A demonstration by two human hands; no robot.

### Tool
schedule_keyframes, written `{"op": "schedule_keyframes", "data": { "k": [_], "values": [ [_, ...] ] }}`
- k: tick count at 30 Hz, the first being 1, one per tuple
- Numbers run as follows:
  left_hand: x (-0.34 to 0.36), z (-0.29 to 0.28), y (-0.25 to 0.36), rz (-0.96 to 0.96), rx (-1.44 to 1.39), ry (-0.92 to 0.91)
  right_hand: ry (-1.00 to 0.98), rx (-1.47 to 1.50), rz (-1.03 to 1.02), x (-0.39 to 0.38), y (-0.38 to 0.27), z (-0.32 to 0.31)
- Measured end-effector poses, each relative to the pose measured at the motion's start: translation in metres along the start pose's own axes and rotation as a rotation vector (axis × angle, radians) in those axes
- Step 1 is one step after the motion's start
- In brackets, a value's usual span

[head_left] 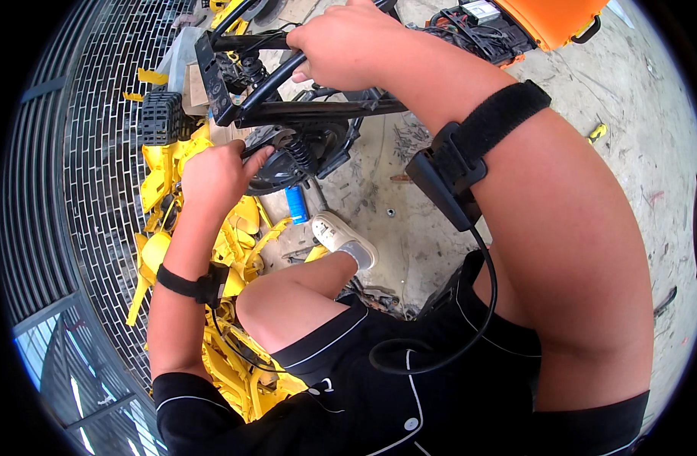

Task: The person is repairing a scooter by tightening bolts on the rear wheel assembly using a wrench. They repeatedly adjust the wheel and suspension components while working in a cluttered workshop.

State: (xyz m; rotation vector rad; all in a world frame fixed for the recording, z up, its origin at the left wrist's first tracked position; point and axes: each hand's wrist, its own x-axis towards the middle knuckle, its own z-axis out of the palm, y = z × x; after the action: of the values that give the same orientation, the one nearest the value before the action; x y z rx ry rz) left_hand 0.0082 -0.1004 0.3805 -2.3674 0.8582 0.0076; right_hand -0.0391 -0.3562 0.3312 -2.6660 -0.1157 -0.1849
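A black metal scooter frame point(310, 111) with coil shock absorbers point(297, 154) and a wheel point(276, 173) fills the upper middle of the head view. My right hand point(341, 47) is closed around one of its upper black tubes. Lower and to the left, my left hand point(218, 173) grips a dark part near the wheel, thumb laid along it; its fingers are mostly hidden, and the part's exact kind cannot be made out. Black straps with small devices circle both my forearms.
Yellow plastic body panels point(238, 243) are piled along the brick wall point(98, 159). A blue can point(296, 205) stands near my shoe point(341, 235). An orange case point(554, 23) and a bundle of black wiring point(478, 34) sit at the top right. Debris litters the concrete floor point(386, 175).
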Motion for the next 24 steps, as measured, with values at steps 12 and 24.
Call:
{"op": "schedule_keyframes", "data": {
  "k": [12,24],
  "values": [
    [-0.004,0.001,-0.002,0.016,0.002,0.021,0.047,-0.002,-0.010,0.001,0.001,0.004],
    [-0.021,0.067,0.010,-0.207,-0.366,0.155,0.140,0.036,-0.046,-0.002,0.007,0.009]
  ]
}}
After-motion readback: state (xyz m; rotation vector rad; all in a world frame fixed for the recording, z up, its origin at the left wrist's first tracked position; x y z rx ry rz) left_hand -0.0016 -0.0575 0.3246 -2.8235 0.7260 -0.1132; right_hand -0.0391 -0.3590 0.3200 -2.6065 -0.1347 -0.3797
